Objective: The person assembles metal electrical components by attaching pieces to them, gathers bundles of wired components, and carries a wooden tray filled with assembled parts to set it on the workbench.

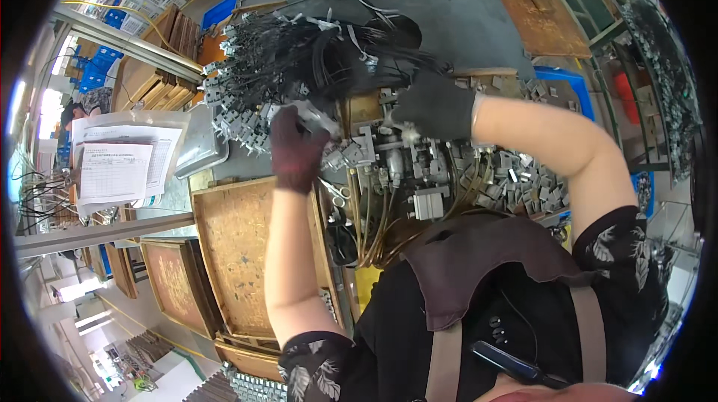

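Note:
My left hand (296,151), in a dark red glove, pinches a small silver-grey metal part (317,116) at the left of a metal fixture (396,163) with hoses. My right hand (437,106), in a dark grey glove, has its fingers curled down over the top of that fixture. A pale blurred bit shows at its fingertips; what it is cannot be made out. Just beyond both hands lies a large bundle of black cables (299,50), with many grey metal blocks (224,95) on the ends at its left side.
Loose grey metal blocks (516,185) are heaped right of the fixture. Scissors (335,194) lie by my left wrist. A wooden tray (247,245) stands at the left, below paper sheets (120,170). A blue bin (572,91) is at the right, near a wooden board (542,20).

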`<state>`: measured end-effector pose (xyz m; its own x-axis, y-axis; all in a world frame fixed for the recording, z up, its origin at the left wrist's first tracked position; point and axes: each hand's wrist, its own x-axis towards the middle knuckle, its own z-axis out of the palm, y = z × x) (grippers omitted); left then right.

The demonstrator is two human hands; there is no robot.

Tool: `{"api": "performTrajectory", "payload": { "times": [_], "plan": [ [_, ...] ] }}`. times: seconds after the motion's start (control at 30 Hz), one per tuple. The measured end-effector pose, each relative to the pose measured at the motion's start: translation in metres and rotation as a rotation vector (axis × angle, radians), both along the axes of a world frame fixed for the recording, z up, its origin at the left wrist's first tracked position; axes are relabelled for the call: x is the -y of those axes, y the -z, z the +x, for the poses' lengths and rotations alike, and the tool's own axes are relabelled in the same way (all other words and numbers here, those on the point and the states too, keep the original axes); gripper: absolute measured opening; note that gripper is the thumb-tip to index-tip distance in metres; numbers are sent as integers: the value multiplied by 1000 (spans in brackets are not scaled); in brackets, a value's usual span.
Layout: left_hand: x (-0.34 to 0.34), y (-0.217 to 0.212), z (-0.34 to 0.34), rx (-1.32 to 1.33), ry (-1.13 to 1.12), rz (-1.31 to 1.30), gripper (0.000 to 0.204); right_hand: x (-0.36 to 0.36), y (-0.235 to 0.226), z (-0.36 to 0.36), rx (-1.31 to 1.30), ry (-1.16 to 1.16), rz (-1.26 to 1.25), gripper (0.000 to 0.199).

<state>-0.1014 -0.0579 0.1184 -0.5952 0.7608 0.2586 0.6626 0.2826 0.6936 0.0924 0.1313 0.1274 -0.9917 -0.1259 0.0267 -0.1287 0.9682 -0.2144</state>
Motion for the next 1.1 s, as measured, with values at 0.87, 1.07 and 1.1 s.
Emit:
{"api": "performTrajectory", "payload": {
  "times": [0.87, 1.07, 1.1],
  "plan": [
    [-5, 100, 128, 835, 170, 99, 43, 19, 19, 25, 120, 65, -227, 54],
    [-25, 80, 111, 1299, 53, -69, 37, 25, 23, 7, 276, 138, -91, 48],
    [-26, 87, 110, 1252, 63, -83, 39, 26, 21, 9, 224, 129, -50, 45]
  ]
}}
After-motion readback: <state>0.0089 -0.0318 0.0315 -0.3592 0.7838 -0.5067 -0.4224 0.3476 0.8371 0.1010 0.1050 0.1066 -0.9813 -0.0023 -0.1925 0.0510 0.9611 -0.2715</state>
